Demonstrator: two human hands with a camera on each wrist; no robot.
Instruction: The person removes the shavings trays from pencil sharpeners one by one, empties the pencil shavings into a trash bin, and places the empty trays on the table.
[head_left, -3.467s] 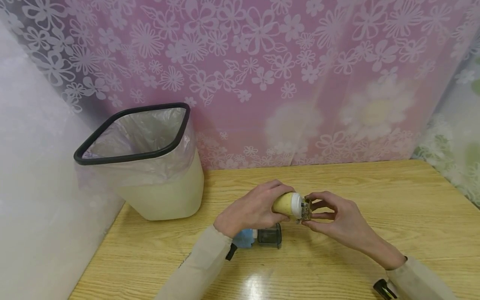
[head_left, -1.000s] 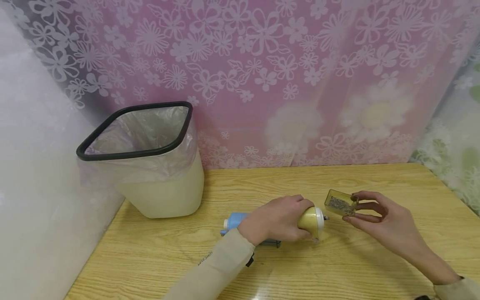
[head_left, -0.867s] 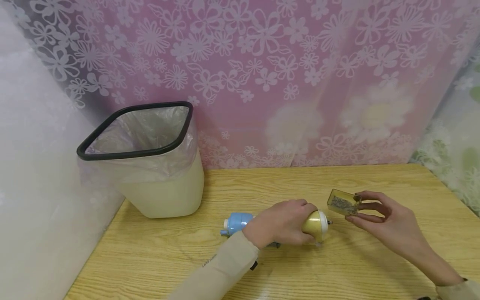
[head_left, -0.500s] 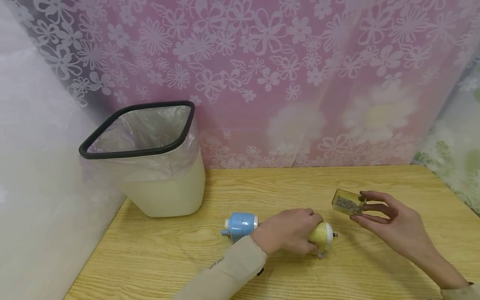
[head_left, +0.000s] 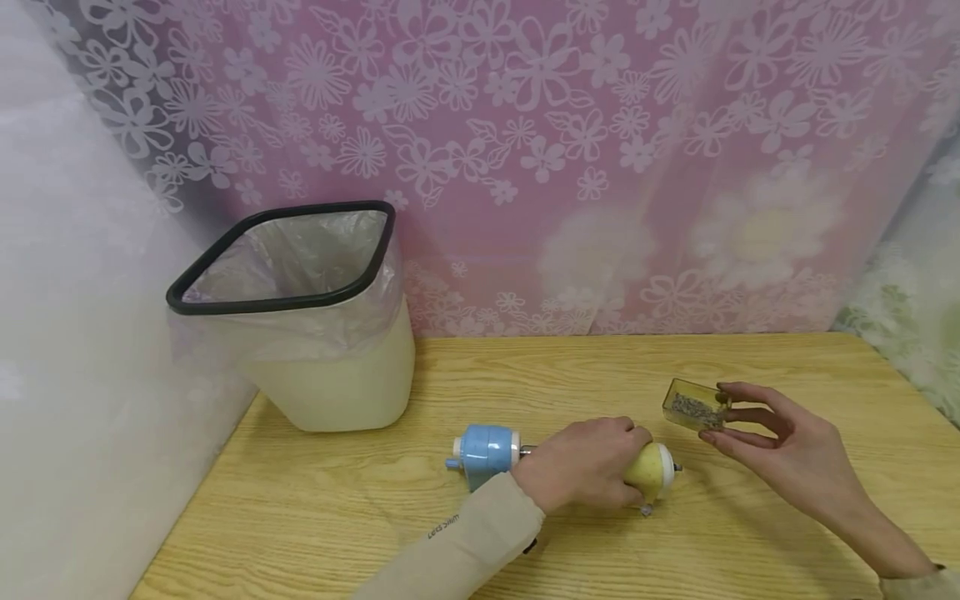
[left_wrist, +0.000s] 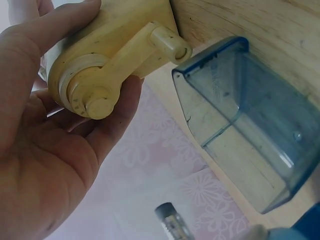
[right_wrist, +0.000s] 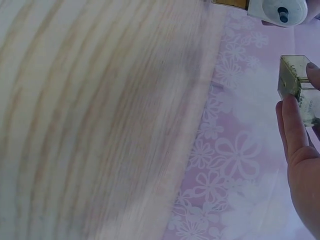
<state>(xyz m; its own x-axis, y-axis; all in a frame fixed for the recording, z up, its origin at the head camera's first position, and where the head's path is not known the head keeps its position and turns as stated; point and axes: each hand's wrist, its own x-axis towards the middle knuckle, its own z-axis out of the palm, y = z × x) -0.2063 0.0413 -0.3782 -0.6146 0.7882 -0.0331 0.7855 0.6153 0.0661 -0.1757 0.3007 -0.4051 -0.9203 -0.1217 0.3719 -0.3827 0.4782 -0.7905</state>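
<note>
In the head view my left hand [head_left: 581, 467] grips a yellow crank pencil sharpener [head_left: 647, 473], held at the table; its crank [left_wrist: 132, 57] shows in the left wrist view. My right hand [head_left: 791, 446] pinches a see-through yellow shavings drawer [head_left: 693, 406] by one end. Grey pencil shavings lie inside it, and it is held apart from the sharpener, above the table. A blue pencil sharpener [head_left: 486, 450] lies on the table left of my left hand, partly covered by my sleeve. Beside the yellow sharpener a see-through blue drawer [left_wrist: 250, 120] rests on the table; my left hand hides it from the head view.
A white bin [head_left: 337, 383] with a black rim and a plastic liner stands at the back left of the wooden table [head_left: 315, 500]. A pink flowered curtain [head_left: 510, 208] hangs behind the table's far edge.
The drawer, earlier against the end of the yellow sharpener, has come away to the right in my right hand. My left hand has moved the sharpener right and down, exposing the blue sharpener.
</note>
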